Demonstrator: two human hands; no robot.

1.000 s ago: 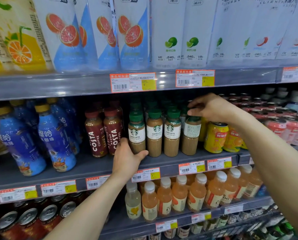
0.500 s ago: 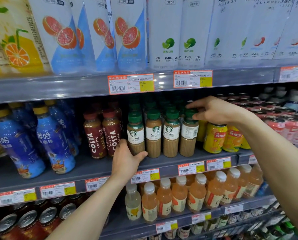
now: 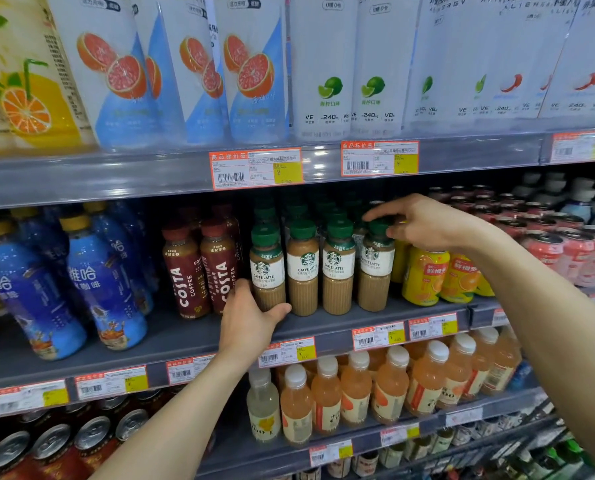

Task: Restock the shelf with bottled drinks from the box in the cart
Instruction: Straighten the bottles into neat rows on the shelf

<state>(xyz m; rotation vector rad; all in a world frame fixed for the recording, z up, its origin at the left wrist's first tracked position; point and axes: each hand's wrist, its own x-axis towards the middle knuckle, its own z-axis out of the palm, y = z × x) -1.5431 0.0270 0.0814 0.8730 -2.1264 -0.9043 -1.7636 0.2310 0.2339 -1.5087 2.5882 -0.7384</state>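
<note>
Several green-capped Starbucks latte bottles stand in rows on the middle shelf (image 3: 323, 327). My left hand (image 3: 251, 317) grips the base of the leftmost front latte bottle (image 3: 267, 268). My right hand (image 3: 420, 221) pinches the green cap of the rightmost front latte bottle (image 3: 375, 271), which stands upright with its label facing forward. Two more latte bottles (image 3: 320, 268) stand between them. The cart and its box are out of view.
Brown Costa bottles (image 3: 202, 268) and blue bottles (image 3: 91, 278) stand left of the lattes; yellow orange-drink cans (image 3: 427, 275) and pink cans (image 3: 566, 251) to the right. Tall cartons fill the shelf above. Orange juice bottles (image 3: 358, 389) sit below.
The rightmost latte bottle has turned so its logo faces front, under my right hand's grip on its cap. My left hand stays at the leftmost bottle's base.
</note>
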